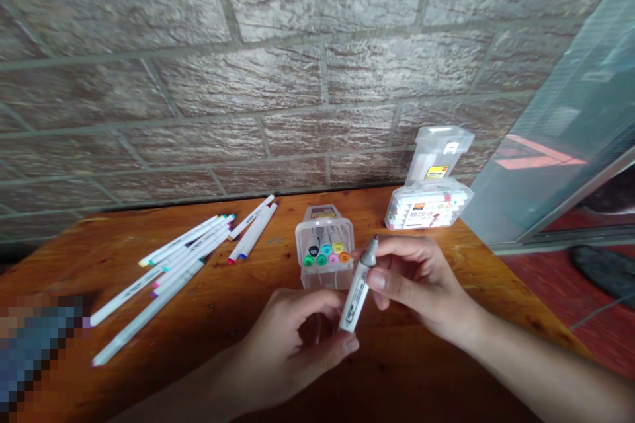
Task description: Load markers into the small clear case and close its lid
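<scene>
Thumb and fingers of my right hand (426, 284) pinch the upper part of a grey marker (355, 303). It is tilted, with its narrow, dark reddish tip pointing up. My left hand (292, 340) curls around the marker's lower end, its thumb by the base; some of its fingertips are hidden behind the barrel. Just beyond the hands lies an opened clear plastic case (325, 279). Several markers inside show round coloured ends, among them a black end (313, 252) with "120" and an orange end (344, 257).
Loose white markers (183, 244) lie on the left of the wooden table (397, 370). A filled clear marker box (429, 206) stands at the back right, before an upright clear container (436, 155). A brick wall (297, 79) rises behind. A pixelated patch covers the lower left.
</scene>
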The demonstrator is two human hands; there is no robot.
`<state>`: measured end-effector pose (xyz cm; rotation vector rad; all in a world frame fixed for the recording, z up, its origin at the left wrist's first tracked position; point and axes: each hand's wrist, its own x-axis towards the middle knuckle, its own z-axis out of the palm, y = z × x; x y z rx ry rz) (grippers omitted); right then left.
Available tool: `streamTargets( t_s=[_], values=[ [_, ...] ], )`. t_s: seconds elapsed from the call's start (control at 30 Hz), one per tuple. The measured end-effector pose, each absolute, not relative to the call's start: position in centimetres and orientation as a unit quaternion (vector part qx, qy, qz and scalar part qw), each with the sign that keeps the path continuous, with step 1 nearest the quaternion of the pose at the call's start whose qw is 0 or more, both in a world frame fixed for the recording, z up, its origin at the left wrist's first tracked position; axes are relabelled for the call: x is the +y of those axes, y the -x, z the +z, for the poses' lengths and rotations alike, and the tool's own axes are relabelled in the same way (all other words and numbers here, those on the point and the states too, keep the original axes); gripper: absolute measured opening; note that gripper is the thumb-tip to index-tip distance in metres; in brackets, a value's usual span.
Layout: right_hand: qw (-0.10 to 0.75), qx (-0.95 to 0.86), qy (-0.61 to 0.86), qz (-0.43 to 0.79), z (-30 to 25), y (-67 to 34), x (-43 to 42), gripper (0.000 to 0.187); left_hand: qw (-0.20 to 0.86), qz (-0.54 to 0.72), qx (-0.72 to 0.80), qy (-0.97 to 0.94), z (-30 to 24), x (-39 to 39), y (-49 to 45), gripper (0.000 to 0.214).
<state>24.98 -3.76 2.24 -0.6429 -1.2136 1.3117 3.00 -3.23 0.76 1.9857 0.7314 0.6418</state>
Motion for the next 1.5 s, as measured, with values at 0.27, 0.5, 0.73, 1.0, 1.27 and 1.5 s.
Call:
streamTargets(
  t_s=[0.27,0.5,0.73,1.0,1.27,1.5],
  values=[
    [0.567,-0.526,0.275,0.572,1.78,-25.22,-3.89,0.016,0.467,0.274,0.292,-0.788,0.76,-3.25,-3.18,0.005],
    [0.556,-0.527,0.263,0.586,2.35,-25.17,-3.89,0.01,0.467,0.271,0.292,-0.789,0.21,-3.37,-3.1,0.009],
    [0.536,-0.505,0.241,0.632,2.07,-25.23,-4.0,0.01,0.437,0.287,0.289,-0.802,-0.02,-3.4,-3.07,0.009],
    [0.517,-0.451,0.21,0.697,2.25,-24.69,-3.97,0.018,0.428,0.295,0.306,-0.798,0.19,-3.17,-3.3,0.01],
    [0.485,-0.424,0.195,0.739,2.29,-24.56,-4.2,0.021,0.436,0.289,0.291,-0.801,0.74,-3.47,-3.4,0.014],
    [0.492,-0.418,0.167,0.745,2.65,-24.41,-4.45,0.019,0.393,0.32,0.286,-0.813,0.28,-3.23,-3.18,0.008]
  ],
)
